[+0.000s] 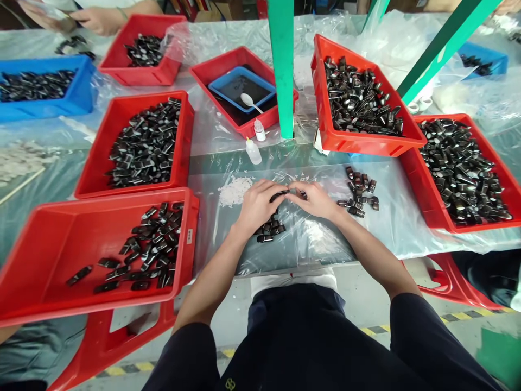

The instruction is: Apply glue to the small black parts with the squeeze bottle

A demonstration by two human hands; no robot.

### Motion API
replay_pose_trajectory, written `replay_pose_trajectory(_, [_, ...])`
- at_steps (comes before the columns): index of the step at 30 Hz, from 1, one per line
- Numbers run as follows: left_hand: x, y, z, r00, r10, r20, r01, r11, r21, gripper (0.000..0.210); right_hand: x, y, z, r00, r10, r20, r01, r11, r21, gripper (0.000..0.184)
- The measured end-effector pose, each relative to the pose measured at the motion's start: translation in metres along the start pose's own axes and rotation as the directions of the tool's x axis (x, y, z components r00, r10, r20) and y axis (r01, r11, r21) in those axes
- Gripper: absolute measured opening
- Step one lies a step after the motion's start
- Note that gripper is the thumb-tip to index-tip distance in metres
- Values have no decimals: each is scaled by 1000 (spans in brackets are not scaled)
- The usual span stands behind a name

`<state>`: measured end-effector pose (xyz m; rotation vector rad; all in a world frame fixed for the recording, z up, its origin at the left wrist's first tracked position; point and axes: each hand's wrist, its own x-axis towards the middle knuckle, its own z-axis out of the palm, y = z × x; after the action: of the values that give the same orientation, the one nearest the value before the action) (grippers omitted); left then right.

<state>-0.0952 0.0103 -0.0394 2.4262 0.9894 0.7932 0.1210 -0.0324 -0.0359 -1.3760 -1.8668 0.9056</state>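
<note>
My left hand [259,202] is closed around a small glossy black part [279,194], its thumb and fingers pinching it. Thumb and forefinger of my right hand [310,197] meet at the other end of that part, and a second dark piece shows partly under the right fingers. Below my left hand lies a small group of black parts [269,230] on the plastic-covered table. Beside the left fingers spreads a heap of small white pieces [235,191]. Further right sits another group of loose black parts [358,191].
Red bins of black parts stand left [185,163] and right [437,214]; a tilted red bin [366,142] rests on the right one. A green post [281,70] rises ahead, near two small bottles [253,151] and a blue tray [222,81] with a white spoon [247,100]. Another person's hand [100,20] is far left.
</note>
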Motion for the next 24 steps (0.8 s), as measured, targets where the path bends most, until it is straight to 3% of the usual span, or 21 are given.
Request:
replay_pose_trajectory(7, [1, 1, -3, 989, -136, -56, 129, 985, -119, 39, 3, -1, -1, 999, 6, -45, -2, 995, 96, 37])
replay_pose_trajectory(12, [4, 1, -2, 960, -251, -124, 197, 921, -336, 32, 5, -2, -2, 997, 2, -77, 7, 993, 115, 37])
replay_pose_trajectory(15, [4, 1, 0, 953, -278, -123, 215, 901, -378, 31, 3, -2, -1, 999, -9, -40, 12, 997, 76, 33])
replay_pose_trajectory(18, [4, 2, 0, 966, -229, -117, 189, 940, -283, 32, 2, -3, -2, 999, 2, -45, -2, 1000, -3, 29])
replay_pose_trajectory(20, [3, 2, -2, 982, -171, -80, 158, 976, -147, 21, 1, -2, -3, 994, 26, -108, -32, 998, -53, 26])
replay_pose_trajectory(22, [2, 3, -4, 995, -97, 28, 98, 995, -25, 10, 2, 0, -6, 982, 51, -182, -66, 995, -79, 26])
replay_pose_trajectory(24, [-1, 6, -5, 985, -17, 173, 11, 999, 35, 13, 3, 1, -7, 972, 65, -228, -86, 993, -83, 27])
